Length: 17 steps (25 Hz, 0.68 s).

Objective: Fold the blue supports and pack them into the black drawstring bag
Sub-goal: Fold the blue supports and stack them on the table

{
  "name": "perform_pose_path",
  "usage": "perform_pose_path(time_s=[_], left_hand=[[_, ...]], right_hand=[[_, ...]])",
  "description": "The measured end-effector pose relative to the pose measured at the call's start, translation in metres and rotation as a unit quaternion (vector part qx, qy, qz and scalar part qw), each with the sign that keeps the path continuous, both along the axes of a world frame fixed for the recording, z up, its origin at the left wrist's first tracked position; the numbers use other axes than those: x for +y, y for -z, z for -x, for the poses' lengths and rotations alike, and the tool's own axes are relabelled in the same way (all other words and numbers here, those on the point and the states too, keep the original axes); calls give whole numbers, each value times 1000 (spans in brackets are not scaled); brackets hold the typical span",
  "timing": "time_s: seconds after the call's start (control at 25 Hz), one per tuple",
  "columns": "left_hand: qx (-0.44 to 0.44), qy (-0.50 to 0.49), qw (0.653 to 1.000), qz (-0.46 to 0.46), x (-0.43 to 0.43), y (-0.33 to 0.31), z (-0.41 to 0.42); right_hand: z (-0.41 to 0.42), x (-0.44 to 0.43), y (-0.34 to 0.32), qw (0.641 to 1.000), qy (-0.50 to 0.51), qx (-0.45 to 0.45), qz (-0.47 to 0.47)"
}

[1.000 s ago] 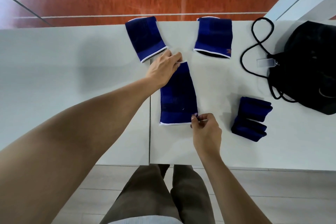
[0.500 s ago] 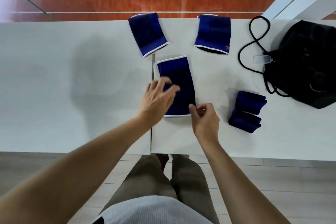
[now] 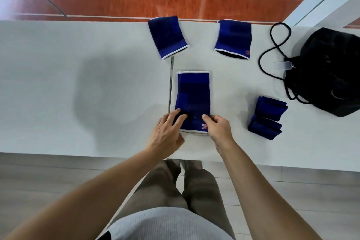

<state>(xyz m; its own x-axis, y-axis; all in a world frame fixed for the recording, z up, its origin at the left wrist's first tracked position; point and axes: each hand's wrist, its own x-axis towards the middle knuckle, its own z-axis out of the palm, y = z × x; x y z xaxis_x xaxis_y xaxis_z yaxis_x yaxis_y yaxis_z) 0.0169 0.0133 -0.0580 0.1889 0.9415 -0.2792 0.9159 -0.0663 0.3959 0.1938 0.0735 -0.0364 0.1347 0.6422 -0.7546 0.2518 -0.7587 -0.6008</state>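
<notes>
A blue support (image 3: 193, 95) with white trim lies flat near the front of the white table (image 3: 78, 84). My left hand (image 3: 167, 132) rests its fingers on the support's near left corner. My right hand (image 3: 216, 127) pinches the near right corner by the red logo. Two more flat blue supports, the far-left support (image 3: 166, 36) and the far-right support (image 3: 233, 38), lie at the table's far edge. A folded blue support (image 3: 266, 117) sits to the right. The black drawstring bag (image 3: 331, 70) lies at the far right, its cord (image 3: 272, 45) looped on the table.
A seam (image 3: 171, 84) between two table tops runs just left of the middle support. The table's front edge is close behind my hands. Beyond the far edge is an orange and dark floor. A white beam (image 3: 321, 0) slants at the upper right.
My left hand came back from the support's far end to its near left corner. My right hand stayed at the near right corner. The support now lies a little straighter.
</notes>
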Motion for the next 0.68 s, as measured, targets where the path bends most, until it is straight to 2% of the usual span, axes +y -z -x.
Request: perform_pose_path(time_s=[0.16, 0.24, 0.32, 0.36, 0.4, 0.44, 0.48, 0.56, 0.68], left_hand=[[38, 49, 998, -29, -3, -5, 7], [11, 65, 996, -52, 2, -6, 10], [-20, 78, 996, -42, 8, -9, 10], [-36, 79, 996, -31, 10, -12, 10], [-51, 79, 995, -21, 13, -14, 12], [-67, 75, 995, -10, 16, -17, 13], [-86, 68, 994, 5, 20, -21, 15], [-129, 30, 990, 51, 30, -29, 17], [-159, -79, 977, 114, 47, -39, 16]], right_hand=[[-8, -14, -2, 990, 100, 62, 74], [-17, -22, -6, 995, 92, 36, 34], [-35, -31, -9, 991, -28, -73, -111], [-45, -35, -8, 962, -135, -139, -191], [-52, -37, -6, 919, -246, -184, -248], [-56, -38, -3, 879, -332, -201, -276], [-57, -36, 0, 862, -376, -194, -279], [-53, -27, 4, 880, -357, -152, -274], [-43, -7, 3, 939, -248, -96, -218]])
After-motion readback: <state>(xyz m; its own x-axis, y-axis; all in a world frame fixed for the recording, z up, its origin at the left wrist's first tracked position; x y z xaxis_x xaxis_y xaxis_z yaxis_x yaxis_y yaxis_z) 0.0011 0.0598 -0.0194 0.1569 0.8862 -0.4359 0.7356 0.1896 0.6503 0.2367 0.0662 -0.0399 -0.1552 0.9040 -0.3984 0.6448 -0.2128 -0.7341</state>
